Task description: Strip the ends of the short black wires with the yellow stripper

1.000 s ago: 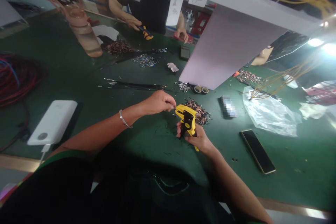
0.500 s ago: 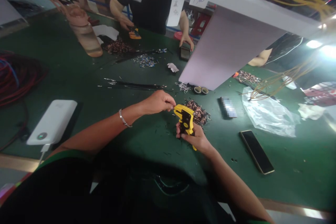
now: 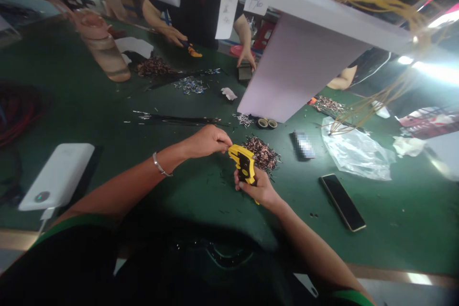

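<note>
My right hand point(image 3: 261, 188) is wrapped round the handles of a yellow and black hand tool point(image 3: 244, 162), whose jaws point up and left. At those jaws, my left hand point(image 3: 211, 141) is closed in a pinch; what lies between its fingertips is too small to make out. A pile of short copper-coloured and dark pieces point(image 3: 263, 153) lies just right of the tool. Beyond my left hand, a bundle of thin black wires point(image 3: 179, 119) stretches across the green table point(image 3: 201, 210). Small silvery pieces point(image 3: 244, 119) lie near two tape rolls point(image 3: 267, 123).
A white power bank point(image 3: 59, 174) is at the left, a phone point(image 3: 342, 202) and a plastic bag point(image 3: 358, 150) at the right. A pale panel point(image 3: 297, 67) rises beyond the tape rolls. Across the table, a person's hands are near an orange tool point(image 3: 194, 51) and a dark block point(image 3: 245, 72).
The view has shifted, so most things appear further left. My hands keep the same hold at the tool. Across the table, the other person's orange tool has turned and its hand has opened somewhat.
</note>
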Demonstrator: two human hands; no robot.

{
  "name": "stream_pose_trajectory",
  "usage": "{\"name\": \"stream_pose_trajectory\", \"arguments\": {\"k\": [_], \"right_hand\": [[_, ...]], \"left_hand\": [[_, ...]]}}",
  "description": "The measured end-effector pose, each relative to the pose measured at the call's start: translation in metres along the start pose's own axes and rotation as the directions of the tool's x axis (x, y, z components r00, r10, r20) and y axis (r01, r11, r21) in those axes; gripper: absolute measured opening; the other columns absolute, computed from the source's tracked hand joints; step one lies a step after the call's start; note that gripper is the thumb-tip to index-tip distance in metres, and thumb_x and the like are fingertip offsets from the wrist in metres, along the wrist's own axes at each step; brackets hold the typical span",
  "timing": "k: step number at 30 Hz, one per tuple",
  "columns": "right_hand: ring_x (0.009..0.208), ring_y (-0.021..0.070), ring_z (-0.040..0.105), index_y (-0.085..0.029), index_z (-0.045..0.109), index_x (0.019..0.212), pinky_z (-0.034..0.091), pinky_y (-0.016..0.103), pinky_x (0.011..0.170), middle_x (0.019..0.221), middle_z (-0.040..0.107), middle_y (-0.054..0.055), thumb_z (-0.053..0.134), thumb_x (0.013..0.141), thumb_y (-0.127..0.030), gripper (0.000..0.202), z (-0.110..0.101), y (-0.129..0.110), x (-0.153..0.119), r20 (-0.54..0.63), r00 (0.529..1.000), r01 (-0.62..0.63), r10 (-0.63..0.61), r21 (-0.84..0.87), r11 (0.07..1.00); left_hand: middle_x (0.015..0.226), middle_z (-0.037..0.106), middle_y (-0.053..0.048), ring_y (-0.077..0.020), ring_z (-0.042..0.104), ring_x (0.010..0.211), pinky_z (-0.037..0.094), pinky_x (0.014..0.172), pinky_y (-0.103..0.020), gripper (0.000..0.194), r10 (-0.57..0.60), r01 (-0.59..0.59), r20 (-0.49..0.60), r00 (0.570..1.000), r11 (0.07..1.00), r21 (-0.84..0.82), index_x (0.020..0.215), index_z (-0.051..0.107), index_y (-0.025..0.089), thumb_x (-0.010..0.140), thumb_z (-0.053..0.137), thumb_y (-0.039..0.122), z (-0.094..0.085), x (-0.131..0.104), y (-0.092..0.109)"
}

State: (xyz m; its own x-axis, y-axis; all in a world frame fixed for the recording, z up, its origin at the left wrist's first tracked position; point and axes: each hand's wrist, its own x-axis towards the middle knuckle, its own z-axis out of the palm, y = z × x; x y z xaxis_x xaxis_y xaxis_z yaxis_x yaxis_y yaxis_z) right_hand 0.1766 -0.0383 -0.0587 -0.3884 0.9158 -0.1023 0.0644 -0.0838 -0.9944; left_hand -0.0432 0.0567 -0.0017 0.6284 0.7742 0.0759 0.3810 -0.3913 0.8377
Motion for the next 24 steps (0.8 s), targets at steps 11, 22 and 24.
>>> {"name": "stream_pose_trajectory", "arguments": {"k": [11,22,24], "right_hand": [[0.058,0.0113,0.054,-0.016,0.058,0.084,0.048,0.026,0.057,0.072,0.058,0.001,0.065,0.070,-0.021,0.017,0.006,-0.004,0.004,-0.017,0.998,0.050,-0.052,-0.104,0.993],[0.058,0.0109,0.052,-0.017,0.056,0.085,0.047,0.025,0.056,0.074,0.056,0.001,0.060,0.070,-0.019,0.016,0.007,0.000,0.006,-0.023,0.998,0.059,-0.063,-0.137,0.989],[0.058,0.0111,0.052,-0.017,0.056,0.085,0.047,0.025,0.055,0.074,0.056,0.001,0.059,0.069,-0.019,0.016,0.008,-0.002,0.006,-0.021,0.998,0.057,-0.060,-0.138,0.989]], "left_hand": [[0.071,0.067,-0.003,-0.0108,0.058,0.066,0.041,0.064,-0.023,0.017,0.053,-0.054,0.042,0.998,0.998,0.016,0.074,0.073,0.016,0.076,0.056,0.016,-0.008,0.000,0.000],[0.079,0.070,-0.004,-0.0133,0.062,0.070,0.045,0.069,-0.026,0.019,0.116,-0.120,0.033,0.993,0.978,0.172,0.084,0.075,0.018,0.077,0.058,0.018,-0.015,0.001,-0.009],[0.082,0.071,-0.005,-0.0140,0.063,0.073,0.045,0.071,-0.026,0.020,0.134,-0.137,0.029,0.991,0.965,0.222,0.085,0.075,0.018,0.078,0.057,0.019,-0.015,0.001,-0.011]]}}
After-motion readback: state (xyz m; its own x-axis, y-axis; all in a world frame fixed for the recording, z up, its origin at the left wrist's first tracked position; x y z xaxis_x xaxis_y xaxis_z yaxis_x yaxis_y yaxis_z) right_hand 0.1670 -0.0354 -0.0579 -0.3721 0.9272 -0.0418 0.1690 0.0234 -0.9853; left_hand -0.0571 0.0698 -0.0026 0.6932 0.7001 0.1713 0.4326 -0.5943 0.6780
